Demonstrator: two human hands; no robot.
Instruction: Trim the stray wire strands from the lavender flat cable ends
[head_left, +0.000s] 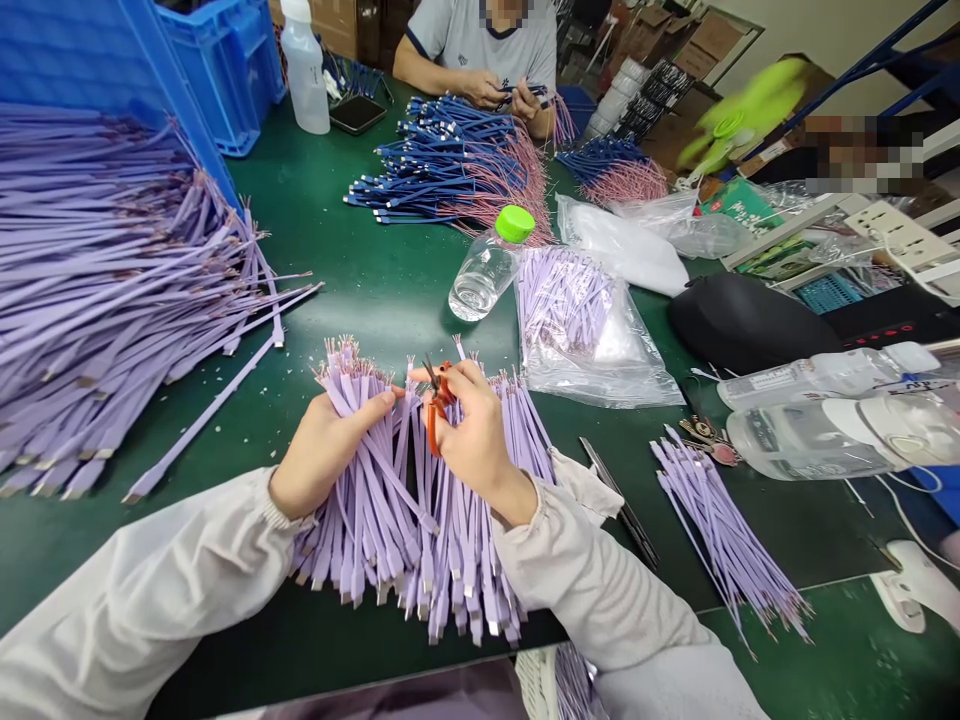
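Though partly hidden, left hand (324,448) clamped on lilac cables (361,490), right hand (474,432) seemingly round scissors (433,428).

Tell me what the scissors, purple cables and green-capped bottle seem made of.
Scissors: the smooth orange handles look plastic; the thin, dark blades are probably metal.
Purple cables: matte, gently bending plastic or rubber sheaths, with silvery, likely metal plugs.
Green-capped bottle: see-through with glossy highlights, so probably clear plastic, possibly glass.

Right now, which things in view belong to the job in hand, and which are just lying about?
In use:
purple cables, bunched in the left hand
orange scissors, held in the right hand

Apparently just lying about:
green-capped bottle
frosted bottle
large white-lidded bottle
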